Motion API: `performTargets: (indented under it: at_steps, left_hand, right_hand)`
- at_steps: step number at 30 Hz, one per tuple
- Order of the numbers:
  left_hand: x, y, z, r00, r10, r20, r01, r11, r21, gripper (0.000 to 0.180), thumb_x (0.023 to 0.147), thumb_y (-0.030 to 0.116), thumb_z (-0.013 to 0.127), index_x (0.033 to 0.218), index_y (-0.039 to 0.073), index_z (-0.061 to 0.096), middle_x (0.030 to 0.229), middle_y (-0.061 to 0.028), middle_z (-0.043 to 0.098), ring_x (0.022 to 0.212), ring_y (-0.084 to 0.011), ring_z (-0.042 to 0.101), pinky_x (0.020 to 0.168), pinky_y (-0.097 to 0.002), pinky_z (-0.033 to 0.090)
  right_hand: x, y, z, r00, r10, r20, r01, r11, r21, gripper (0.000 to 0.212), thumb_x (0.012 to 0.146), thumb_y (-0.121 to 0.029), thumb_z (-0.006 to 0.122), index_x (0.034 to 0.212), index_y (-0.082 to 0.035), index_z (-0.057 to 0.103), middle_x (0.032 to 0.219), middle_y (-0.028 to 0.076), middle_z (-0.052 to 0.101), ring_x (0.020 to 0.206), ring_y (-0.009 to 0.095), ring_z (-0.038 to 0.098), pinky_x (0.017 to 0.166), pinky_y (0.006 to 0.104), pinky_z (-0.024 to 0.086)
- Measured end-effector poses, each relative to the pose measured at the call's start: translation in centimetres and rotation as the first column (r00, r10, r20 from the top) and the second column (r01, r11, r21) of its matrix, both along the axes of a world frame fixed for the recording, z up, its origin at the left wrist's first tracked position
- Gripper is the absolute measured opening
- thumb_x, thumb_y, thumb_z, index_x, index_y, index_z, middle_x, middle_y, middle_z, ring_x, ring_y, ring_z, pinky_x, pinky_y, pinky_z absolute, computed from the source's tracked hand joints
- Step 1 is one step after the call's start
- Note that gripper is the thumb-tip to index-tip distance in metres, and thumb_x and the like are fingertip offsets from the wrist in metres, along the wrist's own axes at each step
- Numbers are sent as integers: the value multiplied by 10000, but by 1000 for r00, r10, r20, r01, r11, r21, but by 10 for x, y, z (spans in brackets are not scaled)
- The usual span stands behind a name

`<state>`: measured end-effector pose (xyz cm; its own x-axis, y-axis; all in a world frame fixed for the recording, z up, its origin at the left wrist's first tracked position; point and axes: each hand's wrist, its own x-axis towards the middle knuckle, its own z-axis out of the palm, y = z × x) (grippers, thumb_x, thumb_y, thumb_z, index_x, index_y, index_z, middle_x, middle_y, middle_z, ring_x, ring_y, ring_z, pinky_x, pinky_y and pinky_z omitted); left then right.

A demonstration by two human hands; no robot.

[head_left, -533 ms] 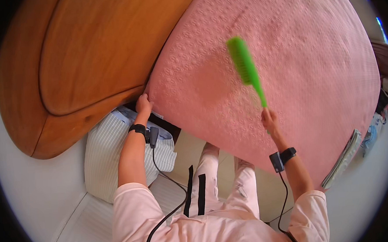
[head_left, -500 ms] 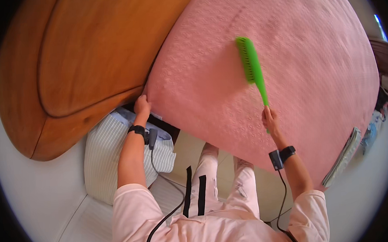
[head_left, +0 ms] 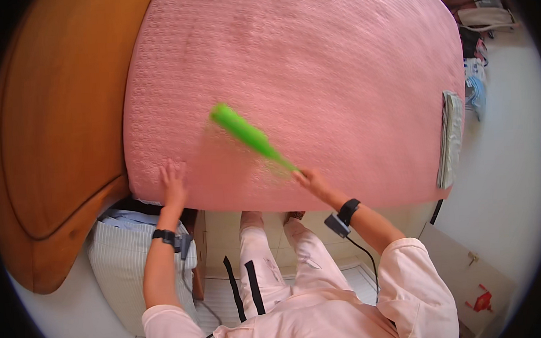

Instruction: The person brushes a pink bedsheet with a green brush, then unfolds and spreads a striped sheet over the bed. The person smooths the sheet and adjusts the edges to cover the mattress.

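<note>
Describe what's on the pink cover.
The left hand lies spread on the cover; a folded bundle lies at its right edge. The right hand holds a green brush over it, contact unclear. Whatever they cover is hidden.

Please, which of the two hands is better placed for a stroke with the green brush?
Probably the right hand: it grips the green brush by its handle. The left hand appears empty, spread open on the pink bed cover.
</note>
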<state>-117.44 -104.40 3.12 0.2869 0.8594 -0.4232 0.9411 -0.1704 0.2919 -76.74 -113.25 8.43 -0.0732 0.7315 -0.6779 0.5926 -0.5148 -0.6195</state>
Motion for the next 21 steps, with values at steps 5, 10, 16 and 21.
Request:
performTargets:
  at_steps: [5,10,16,21]
  left_hand:
    - [83,-96,13,978,-205,38,205,915,-348,676,612,202,722,1225,175,440,1374,-204,157,1231,-456,158,992,-501,240]
    - [109,-161,58,965,-225,134,261,852,-454,640,608,218,727,1189,137,470,1276,-146,368,1172,-327,344,936,-439,339]
    - [201,-224,133,810,-350,471,378,925,36,810,563,246,744,1269,139,363,1264,-170,382,1175,-351,342,960,-444,281]
    - [221,-253,184,857,-318,405,279,948,155,650,595,178,709,1183,125,439,1134,-118,488,1074,-291,440,863,-426,358]
  right_hand:
    - [76,-90,8,934,338,115,-350,931,106,324,825,-340,505,766,-28,570,601,192,530,552,368,497,516,435,396]
    - [134,-190,56,831,517,204,-538,841,62,344,811,-375,504,717,-49,559,590,177,532,577,370,522,524,455,407]
    - [135,-175,126,753,574,323,-657,683,319,328,802,-360,516,700,-49,524,566,159,523,547,348,524,499,430,410]
    - [79,-159,199,544,701,461,-838,480,260,314,809,-353,507,724,-50,496,576,137,538,530,325,535,482,420,415]
